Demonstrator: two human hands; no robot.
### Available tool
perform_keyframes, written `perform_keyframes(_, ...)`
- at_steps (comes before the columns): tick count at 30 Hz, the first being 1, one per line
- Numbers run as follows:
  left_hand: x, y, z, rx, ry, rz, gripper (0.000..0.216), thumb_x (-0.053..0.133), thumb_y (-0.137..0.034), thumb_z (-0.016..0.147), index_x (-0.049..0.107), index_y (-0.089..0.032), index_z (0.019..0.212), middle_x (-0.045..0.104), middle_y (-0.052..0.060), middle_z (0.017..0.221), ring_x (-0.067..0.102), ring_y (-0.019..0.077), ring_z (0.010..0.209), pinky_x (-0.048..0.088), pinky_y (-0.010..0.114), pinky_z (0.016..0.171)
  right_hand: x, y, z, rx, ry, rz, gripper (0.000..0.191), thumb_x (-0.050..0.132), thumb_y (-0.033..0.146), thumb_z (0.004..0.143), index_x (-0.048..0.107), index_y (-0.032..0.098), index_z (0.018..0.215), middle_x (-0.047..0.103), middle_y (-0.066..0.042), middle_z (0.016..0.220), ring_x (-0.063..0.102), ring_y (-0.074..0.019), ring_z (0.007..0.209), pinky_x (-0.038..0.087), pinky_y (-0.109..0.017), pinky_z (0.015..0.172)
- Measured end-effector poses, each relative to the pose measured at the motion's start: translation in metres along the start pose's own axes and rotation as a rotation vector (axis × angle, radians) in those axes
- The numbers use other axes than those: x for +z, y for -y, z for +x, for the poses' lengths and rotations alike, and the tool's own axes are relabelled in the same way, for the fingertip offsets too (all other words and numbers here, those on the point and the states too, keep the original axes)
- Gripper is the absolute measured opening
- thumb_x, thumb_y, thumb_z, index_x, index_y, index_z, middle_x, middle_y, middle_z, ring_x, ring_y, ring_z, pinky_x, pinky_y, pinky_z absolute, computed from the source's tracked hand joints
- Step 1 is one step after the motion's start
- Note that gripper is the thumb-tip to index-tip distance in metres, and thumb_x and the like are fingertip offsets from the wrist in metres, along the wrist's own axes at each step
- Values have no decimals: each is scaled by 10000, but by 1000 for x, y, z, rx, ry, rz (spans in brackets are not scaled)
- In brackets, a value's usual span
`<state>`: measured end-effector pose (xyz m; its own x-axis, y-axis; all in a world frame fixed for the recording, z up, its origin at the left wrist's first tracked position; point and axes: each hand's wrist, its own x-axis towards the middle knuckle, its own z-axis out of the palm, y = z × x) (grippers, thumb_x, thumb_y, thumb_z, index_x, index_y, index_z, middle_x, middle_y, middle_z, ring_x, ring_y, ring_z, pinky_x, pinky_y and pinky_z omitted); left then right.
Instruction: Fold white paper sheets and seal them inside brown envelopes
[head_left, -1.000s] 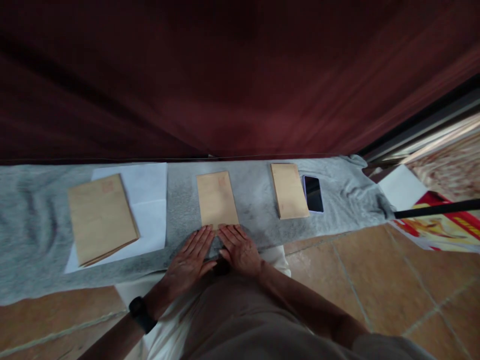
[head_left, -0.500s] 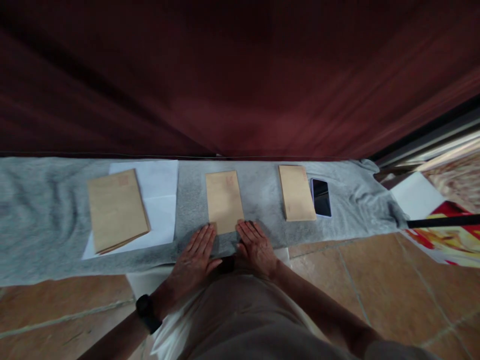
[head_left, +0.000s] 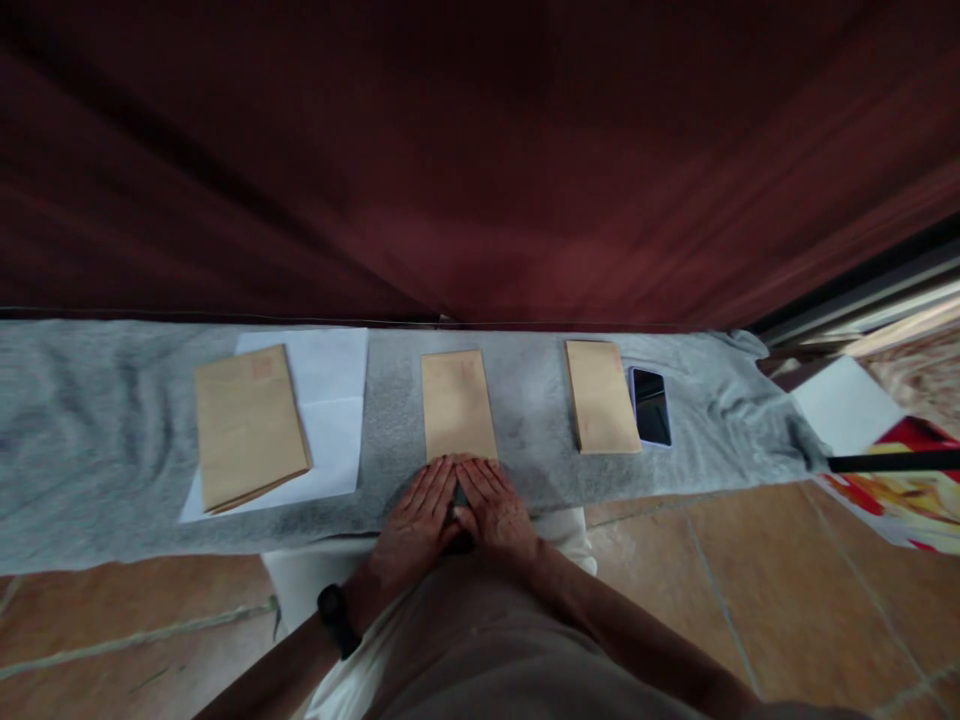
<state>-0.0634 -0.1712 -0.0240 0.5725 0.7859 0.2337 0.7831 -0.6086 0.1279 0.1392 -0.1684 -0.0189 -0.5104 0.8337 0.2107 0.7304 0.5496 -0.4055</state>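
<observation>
On the grey cloth (head_left: 90, 420), right in the middle, a brown envelope (head_left: 457, 405) is laid flat. Its near edge is touched by the fingertips of the left hand (head_left: 416, 515) and the right hand (head_left: 495, 510). Both hands are spread open and flat, side by side, and nothing is gripped. To the left, a pile of envelopes (head_left: 247, 425) is set on white paper (head_left: 330, 400). To the right, a second envelope (head_left: 600, 395) is laid just beside a phone (head_left: 650, 405).

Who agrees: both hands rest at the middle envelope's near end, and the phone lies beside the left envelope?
Wrong about the phone: the head view shows it beside the right envelope instead. The left hand and right hand do rest at the near end of the middle envelope.
</observation>
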Motion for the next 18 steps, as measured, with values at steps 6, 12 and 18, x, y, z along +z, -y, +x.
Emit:
perform_keyframes(6, -5, 6, -12, -30, 0, 15, 763, 444, -537, 1031, 301, -98, 1639, 433, 196, 1624, 422, 319, 1513, 371, 474, 1245, -9, -8, -6, 33, -1, -47, 601, 508, 307, 1051, 377, 132, 1610, 459, -122, 1628, 390, -246, 1535, 340, -462, 1284)
perform_keyframes(12, -4, 6, -20, -44, -54, 73, 814, 458, -567, 1025, 298, -43, 1627, 437, 215, 1618, 418, 329, 1514, 322, 459, 1261, -15, -18, -16, 90, -15, -89, 573, 501, 249, 1042, 404, 150, 1598, 471, -102, 1623, 427, -235, 1512, 337, -467, 1280)
perform_keyframes(18, -9, 0, -7, -56, -130, 48, 820, 486, -517, 1033, 223, -43, 1649, 468, 223, 1595, 446, 332, 1496, 345, 459, 1244, -13, -6, -6, 121, -42, -110, 583, 551, 302, 1034, 439, 101, 1570, 486, -147, 1605, 418, -270, 1514, 368, -503, 1262)
